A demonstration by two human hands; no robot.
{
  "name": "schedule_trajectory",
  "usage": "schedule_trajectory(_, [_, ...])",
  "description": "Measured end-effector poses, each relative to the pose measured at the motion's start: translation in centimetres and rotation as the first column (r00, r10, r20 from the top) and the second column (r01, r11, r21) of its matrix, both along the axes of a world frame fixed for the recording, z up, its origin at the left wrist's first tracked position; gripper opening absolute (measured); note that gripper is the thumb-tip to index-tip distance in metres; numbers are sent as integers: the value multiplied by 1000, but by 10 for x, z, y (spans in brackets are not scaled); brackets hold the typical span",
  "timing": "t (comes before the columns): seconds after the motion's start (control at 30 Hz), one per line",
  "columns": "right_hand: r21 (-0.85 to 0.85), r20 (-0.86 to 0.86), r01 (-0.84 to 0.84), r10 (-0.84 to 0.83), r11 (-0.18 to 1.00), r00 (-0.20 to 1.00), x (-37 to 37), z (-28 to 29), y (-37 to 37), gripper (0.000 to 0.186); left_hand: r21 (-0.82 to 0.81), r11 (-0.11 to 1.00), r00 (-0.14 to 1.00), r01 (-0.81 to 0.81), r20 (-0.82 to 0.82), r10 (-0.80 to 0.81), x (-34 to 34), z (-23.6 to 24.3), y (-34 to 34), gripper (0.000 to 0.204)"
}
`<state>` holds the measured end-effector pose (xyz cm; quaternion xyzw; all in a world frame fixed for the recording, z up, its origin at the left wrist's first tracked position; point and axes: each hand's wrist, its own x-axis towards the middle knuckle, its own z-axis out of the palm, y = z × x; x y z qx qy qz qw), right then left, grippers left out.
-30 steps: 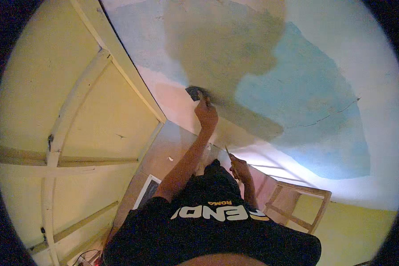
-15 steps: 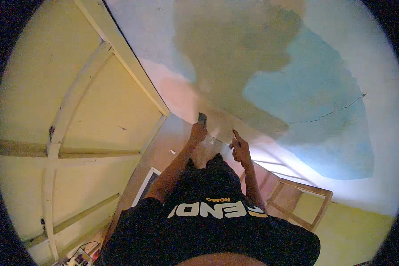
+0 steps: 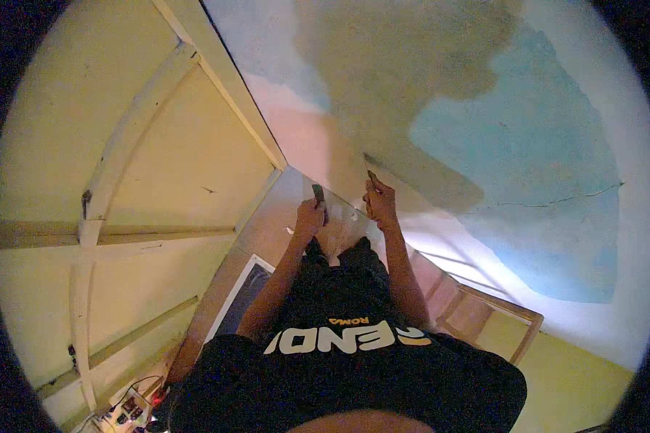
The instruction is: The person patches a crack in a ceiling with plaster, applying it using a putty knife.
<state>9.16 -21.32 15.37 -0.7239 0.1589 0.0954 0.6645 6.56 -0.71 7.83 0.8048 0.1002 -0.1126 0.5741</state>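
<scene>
Yellow panelling: a yellow surface [image 3: 144,180] fills the left side, crossed by pale wooden battens [image 3: 88,234].
Lower-left clutter: cables and small objects [image 3: 131,410] sit at the foot of the panelling, too small to make out singly.
White-edged frame: a white frame [image 3: 227,307] around a dark panel stands just beside the left forearm.
Left hand: the person's left hand [image 3: 310,218] is raised ahead of the body, its fingers curled closed around a dark flat piece [image 3: 318,193].
Dark piece and left fingers: one end juts out above the fingers; the rest lies within the grip, partly hidden by the hand.
Body: a black shirt [image 3: 368,382] with pale and yellow printing spreads along the lower edge; dark-clad legs [image 3: 357,256] show between the forearms.
Right hand: the right hand [image 3: 381,202] is near the left one, apart from it, fingers bent and gripping a slim tool [image 3: 370,164].
Slim tool and right fingers: its thin end extends beyond the fingertips, toward the painted wall [image 3: 556,101]; whether it touches cannot be told.
Painted wall: pinkish near the panelling, brownish and darker mid-way, then a broad blue-green patch [image 3: 513,137] with a thin crack [image 3: 563,202].
Wooden frame: a brown frame [image 3: 504,306] stands below the patch, to the right of the right forearm.
</scene>
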Motion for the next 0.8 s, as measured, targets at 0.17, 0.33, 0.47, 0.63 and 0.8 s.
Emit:
schedule_trajectory(0.17, [-104, 191, -46, 66, 994, 979, 3, -32, 13, 47, 107, 994, 996, -33, 86, 23, 1, -54, 28, 30])
schedule_trajectory(0.33, [-279, 417, -75, 191, 957, 888, 8, -94, -14, 48, -21, 1000, 998, 22, -64, -23, 12, -34, 22, 30])
schedule_trajectory(0.47, [-206, 359, -107, 177, 973, 916, 13, -79, -10, 47, 9, 996, 995, 91, -50, -90, 10, -1, 20, 30])
schedule_trajectory(0.63, [-299, 410, -57, 182, 953, 894, 9, -65, 1, 46, -29, 997, 997, 71, -19, -71, 9, -26, 24, 30])
schedule_trajectory(0.8, [99, -20, 110, -108, 989, 994, 5, 0, 17, 44, 16, 995, 994, 95, 53, -95, 15, 2, 24, 28])
